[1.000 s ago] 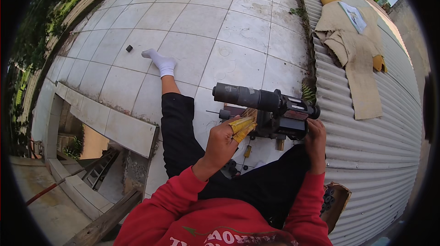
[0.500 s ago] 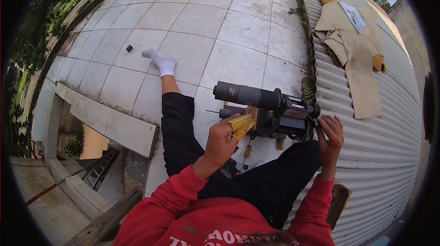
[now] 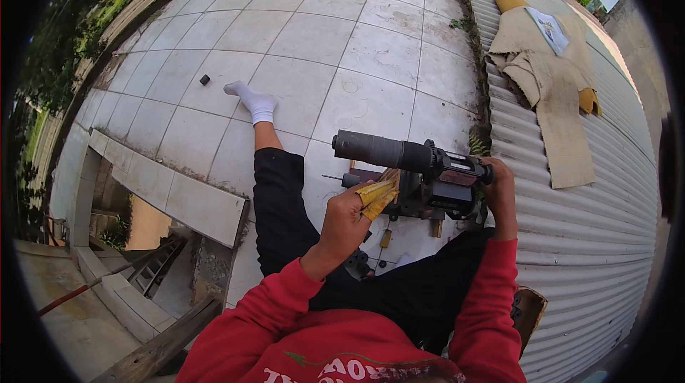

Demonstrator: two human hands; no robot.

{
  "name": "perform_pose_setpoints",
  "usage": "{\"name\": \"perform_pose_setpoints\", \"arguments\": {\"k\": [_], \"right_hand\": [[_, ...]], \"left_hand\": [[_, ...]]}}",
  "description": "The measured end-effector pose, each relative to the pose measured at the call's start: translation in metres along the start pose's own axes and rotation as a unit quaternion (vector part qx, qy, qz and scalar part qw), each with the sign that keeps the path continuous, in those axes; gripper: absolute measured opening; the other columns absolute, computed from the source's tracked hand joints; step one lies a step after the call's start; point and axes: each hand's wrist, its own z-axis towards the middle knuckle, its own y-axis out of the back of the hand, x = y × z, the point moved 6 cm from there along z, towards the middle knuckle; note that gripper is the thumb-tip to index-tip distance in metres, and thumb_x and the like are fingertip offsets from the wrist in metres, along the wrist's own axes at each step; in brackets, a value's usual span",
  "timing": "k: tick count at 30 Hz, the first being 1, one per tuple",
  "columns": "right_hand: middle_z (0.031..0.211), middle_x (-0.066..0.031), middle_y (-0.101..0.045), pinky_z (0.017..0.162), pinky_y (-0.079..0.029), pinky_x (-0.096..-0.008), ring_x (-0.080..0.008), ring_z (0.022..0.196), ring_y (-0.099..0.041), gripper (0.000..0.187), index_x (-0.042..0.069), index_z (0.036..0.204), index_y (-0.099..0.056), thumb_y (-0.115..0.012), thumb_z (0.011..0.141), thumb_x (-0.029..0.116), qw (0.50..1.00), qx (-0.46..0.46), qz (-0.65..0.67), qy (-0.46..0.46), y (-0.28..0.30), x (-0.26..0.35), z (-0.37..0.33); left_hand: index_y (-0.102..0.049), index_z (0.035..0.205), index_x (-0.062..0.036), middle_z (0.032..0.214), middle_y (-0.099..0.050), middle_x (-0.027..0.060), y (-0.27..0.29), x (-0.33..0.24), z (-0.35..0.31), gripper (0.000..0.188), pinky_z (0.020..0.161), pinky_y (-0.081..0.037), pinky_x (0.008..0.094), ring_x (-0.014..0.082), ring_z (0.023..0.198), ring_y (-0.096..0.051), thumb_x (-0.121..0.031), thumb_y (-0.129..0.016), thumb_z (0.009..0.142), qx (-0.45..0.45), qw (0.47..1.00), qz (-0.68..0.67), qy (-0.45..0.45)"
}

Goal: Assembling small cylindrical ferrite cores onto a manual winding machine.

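I see the right hand [image 3: 499,194] gripping the power tool [image 3: 421,169] at its right end to steady it, left hand [image 3: 349,219] fingers pinching a yellow cloth [image 3: 376,194] against its body.

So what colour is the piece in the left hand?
Yellow piece, pinched in the left hand; head view.

Surface: pale tiled floor [image 3: 342,47]
On it: small black object [image 3: 205,79], a leg in a white sock [image 3: 251,101]
Beside: corrugated metal sheet [image 3: 585,240] carrying tan cloth [image 3: 553,90]
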Motion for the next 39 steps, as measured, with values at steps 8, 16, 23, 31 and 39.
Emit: {"name": "perform_pose_setpoints", "arguments": {"k": [8, 16, 23, 31, 39], "right_hand": [[0.109, -0.0167, -0.077, 0.098, -0.055, -0.0461, -0.0371, 0.109, -0.073, 0.03, 0.001, 0.111, -0.079, -0.08, 0.082, -0.004, 0.999, -0.006, 0.032, -0.027, -0.003, 0.031, -0.063], [0.119, -0.0162, -0.079, 0.115, -0.049, -0.0467, -0.0334, 0.122, -0.072, 0.038, 0.001, 0.119, -0.081, -0.078, 0.082, -0.009, 0.999, -0.021, 0.009, -0.031, 0.057, 0.076, -0.056], [0.119, -0.0158, -0.079, 0.108, -0.052, -0.0408, -0.034, 0.121, -0.071, 0.044, 0.005, 0.126, -0.081, -0.076, 0.085, -0.008, 0.999, -0.042, 0.011, -0.003, 0.056, 0.055, 0.012], [0.112, -0.0159, -0.08, 0.098, -0.057, -0.0396, -0.0316, 0.106, -0.077, 0.036, 0.006, 0.119, -0.082, -0.078, 0.085, -0.003, 0.998, 0.004, 0.052, -0.023, -0.002, 0.01, -0.004], [0.116, -0.017, -0.08, 0.106, -0.055, -0.0412, -0.0345, 0.118, -0.074, 0.034, 0.0, 0.116, -0.08, -0.079, 0.083, -0.007, 0.992, 0.009, 0.098, -0.083, 0.015, 0.043, -0.073]], "left_hand": [[-0.079, 0.12, 0.0038, 0.123, -0.077, 0.0279, 0.004, 0.004, -0.003, 0.033, 0.097, -0.06, 0.0401, 0.0411, 0.119, -0.075, 0.009, -0.071, 0.089, -0.006, 1.0, 0.021, -0.009], [-0.079, 0.121, 0.0056, 0.119, -0.08, 0.0235, 0.003, 0.003, 0.0, 0.022, 0.096, -0.059, 0.0348, 0.0281, 0.111, -0.079, -0.002, -0.075, 0.101, -0.003, 1.0, 0.004, 0.005], [-0.078, 0.122, 0.0075, 0.119, -0.08, 0.022, 0.001, 0.008, -0.004, 0.023, 0.093, -0.059, 0.0326, 0.0238, 0.108, -0.078, -0.002, -0.074, 0.102, -0.006, 1.0, 0.001, 0.006], [-0.077, 0.124, 0.0086, 0.119, -0.08, 0.0213, 0.001, -0.001, -0.001, 0.024, 0.09, -0.059, 0.0313, 0.0215, 0.105, -0.078, -0.001, -0.072, 0.103, 0.001, 0.999, -0.02, 0.027], [-0.077, 0.125, 0.0085, 0.117, -0.08, 0.021, 0.005, 0.005, -0.001, 0.024, 0.091, -0.059, 0.0316, 0.0214, 0.105, -0.078, -0.001, -0.072, 0.103, -0.006, 1.0, -0.008, 0.029]]}}
